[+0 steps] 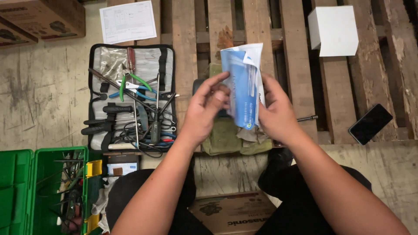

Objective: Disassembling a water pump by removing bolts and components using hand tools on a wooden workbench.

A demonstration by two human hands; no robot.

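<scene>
Two hands meet on one blue and white packet (244, 82), which I hold upright in the air above the wooden pallet (226, 26), between my knees and the slats. My right hand (274, 111) grasps its lower right edge from behind, fingers wrapped around the side; my left hand (207, 106) pinches the left edge, thumb and fingertips pressed on the front face. Both are clenched on the packet, neither is free.

To handle this well, I judge that the right hand should stay the anchor while the left works the edge, with the grip near the border so the thin material does not crumple. The top corner looks already bent over.

Just beneath my hands lies an olive green cloth pouch (224, 137). To the left of my left hand an open tool roll (130, 100) shows pliers and screwdrivers, and nearer my left elbow sits a green toolbox (43, 191). Well to the right of my right hand rest a dark phone (370, 124) and a white box (334, 29).
</scene>
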